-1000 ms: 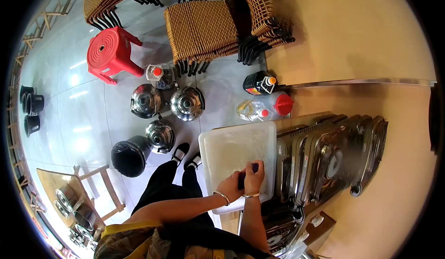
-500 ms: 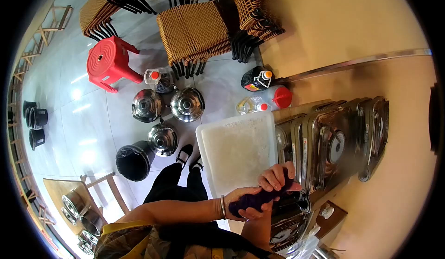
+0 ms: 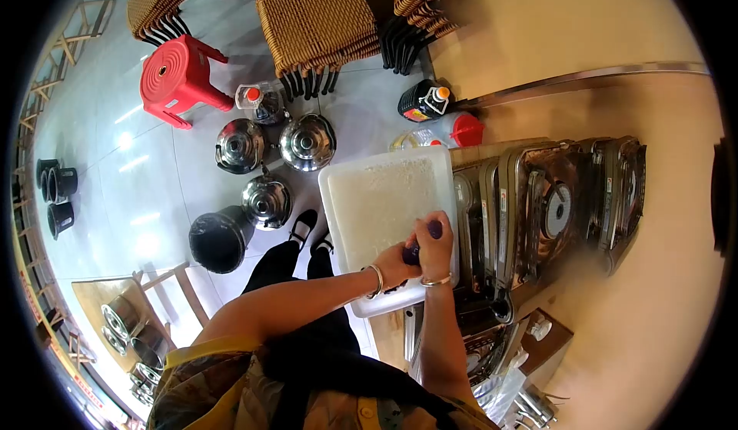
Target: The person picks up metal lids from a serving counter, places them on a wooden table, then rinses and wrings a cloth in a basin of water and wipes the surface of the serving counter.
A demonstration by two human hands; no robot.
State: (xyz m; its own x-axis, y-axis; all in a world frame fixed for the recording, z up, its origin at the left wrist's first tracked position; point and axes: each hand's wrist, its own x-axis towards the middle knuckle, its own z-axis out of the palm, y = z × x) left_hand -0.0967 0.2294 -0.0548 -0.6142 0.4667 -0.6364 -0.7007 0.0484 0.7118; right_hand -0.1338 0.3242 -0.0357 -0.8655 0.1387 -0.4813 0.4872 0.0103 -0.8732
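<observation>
Both my hands grip a dark purple, bunched-up cloth (image 3: 413, 255) above a white tray (image 3: 335, 199). My left hand (image 3: 393, 267), with a bangle at the wrist, is wrapped round its lower left part. Round the upper right part, my right hand (image 3: 435, 247) is closed, and a bit of purple shows between its fingers. A dark piece sticks out below my left hand. Inside the tray is a pale, cream-coloured surface, speckled toward the far edge.
Portable gas stoves (image 3: 530, 222) stand in a row right of the tray. Beyond it are a dark-liquid bottle (image 3: 423, 101) and a red-lidded container (image 3: 466, 130). On the floor are metal kettles (image 3: 307, 142), a black bin (image 3: 218, 241), a red stool (image 3: 173, 80) and stacked woven chairs (image 3: 315, 26).
My hands have moved up and left with the cloth, from the tray's near right corner to over the tray. The cloth is bunched more tightly, and the view has shifted slightly.
</observation>
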